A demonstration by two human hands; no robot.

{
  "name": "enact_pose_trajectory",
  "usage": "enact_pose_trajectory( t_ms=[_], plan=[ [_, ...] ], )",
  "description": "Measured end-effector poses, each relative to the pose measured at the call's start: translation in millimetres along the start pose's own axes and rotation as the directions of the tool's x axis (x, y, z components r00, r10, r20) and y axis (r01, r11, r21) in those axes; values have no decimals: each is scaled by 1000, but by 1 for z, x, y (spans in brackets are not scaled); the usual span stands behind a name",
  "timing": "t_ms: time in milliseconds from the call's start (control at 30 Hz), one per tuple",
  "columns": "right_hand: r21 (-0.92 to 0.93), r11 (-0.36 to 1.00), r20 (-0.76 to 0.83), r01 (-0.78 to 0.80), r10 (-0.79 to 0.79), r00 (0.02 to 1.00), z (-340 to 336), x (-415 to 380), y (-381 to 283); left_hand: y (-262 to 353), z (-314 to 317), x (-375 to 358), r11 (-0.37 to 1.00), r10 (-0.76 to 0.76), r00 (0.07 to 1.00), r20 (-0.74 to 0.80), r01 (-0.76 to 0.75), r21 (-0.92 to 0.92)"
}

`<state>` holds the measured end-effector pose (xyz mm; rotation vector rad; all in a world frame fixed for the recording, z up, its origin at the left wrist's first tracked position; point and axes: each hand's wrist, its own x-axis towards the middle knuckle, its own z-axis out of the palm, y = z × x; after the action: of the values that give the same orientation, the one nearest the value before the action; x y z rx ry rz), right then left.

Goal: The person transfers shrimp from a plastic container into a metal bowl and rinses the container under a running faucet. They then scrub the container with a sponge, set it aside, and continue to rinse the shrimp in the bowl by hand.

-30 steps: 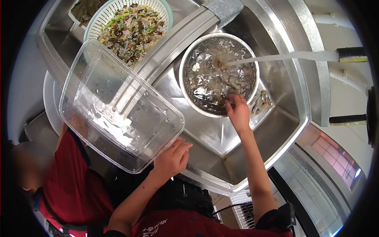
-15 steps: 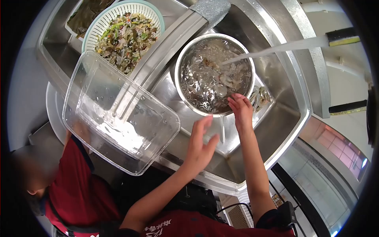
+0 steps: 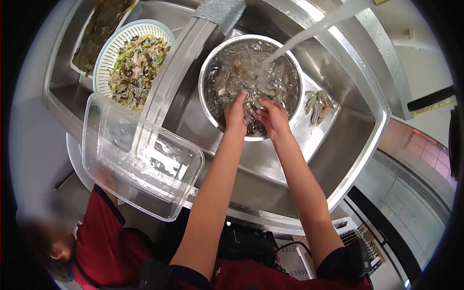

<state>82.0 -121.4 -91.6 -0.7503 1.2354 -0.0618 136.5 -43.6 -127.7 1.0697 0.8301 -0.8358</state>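
A round metal bowl (image 3: 211, 114) stands in the sink, full of churning water. Greyish shrimp (image 3: 270, 89) show through the surface. My left hand (image 3: 236, 114) reaches into the bowl near its front, one finger stretched out and the others partly under water. Close beside it, my right hand (image 3: 273, 117) dips in with bent fingers spread apart. I see nothing gripped in either hand, though the submerged fingertips are hidden. A stream of water (image 3: 309, 37) falls from the upper right into the bowl.
Several shrimp (image 3: 319, 106) lie in the sink (image 3: 333, 159) right of the bowl. Left of the divider (image 3: 166, 72) stands a strainer basket (image 3: 100, 72) of food scraps. A clear plastic tub (image 3: 145, 154) sits at the left edge, near another person in a red shirt (image 3: 104, 232).
Both my hands have moved into the bowl's water; my left was outside it before, my right at its rim. The view has shifted, and the clear tub appears turned slightly.
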Motion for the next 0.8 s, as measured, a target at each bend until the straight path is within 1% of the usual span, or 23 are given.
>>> enact_pose_trajectory(
  t_ms=[33,67,133,167,200,267,300,400,467,500,567,600,700,733,800],
  plan=[
    [63,997,-33,32,-30,999,3,0,1,5,3,-4,990,-133,990,-55,135,44],
    [72,997,-40,35,-32,999,4,-1,0,7,4,-5,989,-135,990,-50,138,54],
    [93,995,-58,29,-23,998,3,-4,-4,9,5,-5,983,-181,983,18,181,-20],
    [94,995,-42,36,-32,999,0,-4,-5,4,3,-4,982,-179,984,25,180,-56],
    [96,995,-44,35,-31,999,-3,-4,-6,5,6,-9,982,-180,983,26,182,-53],
    [145,989,-18,1,1,1000,-9,-7,-9,4,10,-20,991,-105,994,14,106,-81],
    [147,989,-19,3,0,1000,-11,-7,-9,1,9,-21,991,-105,994,16,106,-79],
    [175,984,-13,-19,22,1000,-16,-10,-7,-3,5,-23,986,-128,992,18,129,-107],
    [195,979,29,-60,55,998,-18,-13,-7,-3,2,-25,971,-184,983,22,186,-148],
    [194,979,31,-62,57,998,-19,-12,-7,-3,1,-24,971,-183,983,20,184,-150],
    [279,946,30,-166,164,986,-23,-9,-6,-1,-2,-22,910,-274,962,25,267,-318],
    [278,945,34,-170,167,985,-27,-8,-6,0,-5,-21,910,-271,962,21,263,-319],
    [148,989,22,-11,7,1000,-37,-9,-12,3,-8,-24,905,-249,968,15,239,-353],
    [147,989,23,-12,9,1000,-37,-13,-14,3,-8,-27,919,-220,975,20,214,-332],
    [219,968,-22,123,-121,992,-35,-22,-17,4,-8,-34,930,-190,982,25,188,-316]
  ],
)
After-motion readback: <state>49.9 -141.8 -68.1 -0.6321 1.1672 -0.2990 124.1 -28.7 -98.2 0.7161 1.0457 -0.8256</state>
